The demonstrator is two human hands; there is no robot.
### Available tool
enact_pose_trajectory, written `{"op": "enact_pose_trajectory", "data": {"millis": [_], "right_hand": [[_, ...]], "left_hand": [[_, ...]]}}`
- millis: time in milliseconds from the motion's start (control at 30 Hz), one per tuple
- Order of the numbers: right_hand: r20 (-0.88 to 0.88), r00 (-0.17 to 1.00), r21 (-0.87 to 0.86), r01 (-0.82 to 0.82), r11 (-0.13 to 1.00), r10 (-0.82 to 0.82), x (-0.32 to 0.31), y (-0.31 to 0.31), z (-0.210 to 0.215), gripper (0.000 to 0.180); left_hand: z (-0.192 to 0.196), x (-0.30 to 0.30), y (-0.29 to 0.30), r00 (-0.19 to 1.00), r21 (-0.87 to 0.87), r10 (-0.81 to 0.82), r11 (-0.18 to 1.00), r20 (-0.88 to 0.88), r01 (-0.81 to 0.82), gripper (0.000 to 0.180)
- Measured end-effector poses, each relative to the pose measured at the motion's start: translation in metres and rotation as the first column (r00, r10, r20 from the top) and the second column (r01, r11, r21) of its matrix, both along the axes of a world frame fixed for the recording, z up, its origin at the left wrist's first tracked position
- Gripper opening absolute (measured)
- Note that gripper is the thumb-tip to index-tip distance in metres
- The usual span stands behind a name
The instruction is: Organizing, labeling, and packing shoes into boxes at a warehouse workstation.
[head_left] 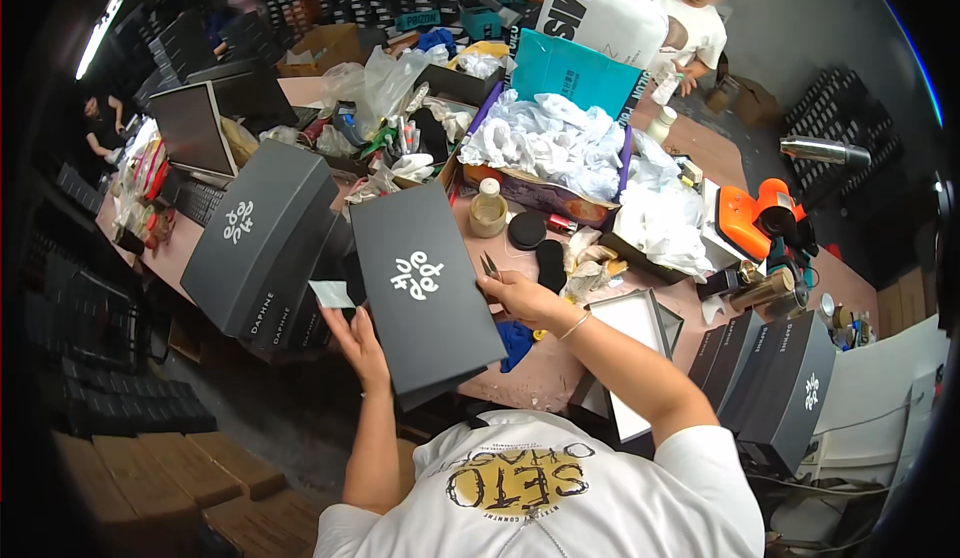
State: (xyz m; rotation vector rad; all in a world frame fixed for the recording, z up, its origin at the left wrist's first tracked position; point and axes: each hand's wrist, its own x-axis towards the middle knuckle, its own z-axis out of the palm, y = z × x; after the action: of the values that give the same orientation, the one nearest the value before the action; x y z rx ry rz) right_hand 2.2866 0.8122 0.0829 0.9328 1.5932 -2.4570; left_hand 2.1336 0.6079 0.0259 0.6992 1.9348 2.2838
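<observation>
Your left hand [362,343] grips the near left edge of a black shoebox [425,288] held over the table's [535,378] front edge, beside stacked black boxes [262,238]. Your right hand [520,296] clasps its right edge, pinching small scissors [489,266]; clutter crowds beyond.

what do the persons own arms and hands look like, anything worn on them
Both forearms are bare from the elbow down, with no gloves on the left hand or the right hand. A thin bracelet circles the right wrist. The short white sleeves belong to a white t-shirt with a dark and yellow print. No watch or rings can be made out.
</observation>
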Motion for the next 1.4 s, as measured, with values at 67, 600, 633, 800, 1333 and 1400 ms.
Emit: {"op": "enact_pose_trajectory", "data": {"millis": [67, 600, 633, 800, 1333, 1400], "right_hand": [[0.11, 0.991, -0.011, -0.077, 0.997, 0.078, 0.006, 0.004, 0.012, 0.036], [-0.165, 0.986, 0.8, 0.112, 0.589, 0.036, -0.032, 0.004, 0.069, 0.018], [-0.202, 0.962, 0.905, 0.111, 0.412, 0.185, -0.057, 0.005, 0.076, 0.016], [0.183, 0.912, 0.983, -0.172, -0.064, 0.368, -0.165, 0.038, 0.036, 0.021], [0.492, 0.531, 0.784, -0.615, -0.085, 0.69, -0.202, 0.044, 0.053, 0.039], [0.427, 0.584, 0.739, -0.665, 0.105, 0.69, -0.199, 0.043, 0.073, 0.04]], "left_hand": [[-0.004, 0.014, -0.006, 0.995, 0.072, -0.017, 0.997, 0.097, 0.01, 0.065], [0.038, -0.031, -0.033, 0.973, -0.11, -0.15, 0.985, -0.176, 0.132, 0.06], [0.041, -0.047, -0.019, 0.97, -0.108, -0.187, 0.979, -0.158, 0.172, 0.059], [0.025, -0.125, 0.064, 0.924, 0.14, -0.353, 0.932, 0.148, 0.334, 0.054], [-0.024, -0.133, 0.087, 0.695, 0.238, -0.555, 0.829, 0.457, 0.506, 0.09], [0.009, -0.117, 0.086, 0.696, 0.215, -0.554, 0.828, 0.457, 0.518, 0.092]]}}
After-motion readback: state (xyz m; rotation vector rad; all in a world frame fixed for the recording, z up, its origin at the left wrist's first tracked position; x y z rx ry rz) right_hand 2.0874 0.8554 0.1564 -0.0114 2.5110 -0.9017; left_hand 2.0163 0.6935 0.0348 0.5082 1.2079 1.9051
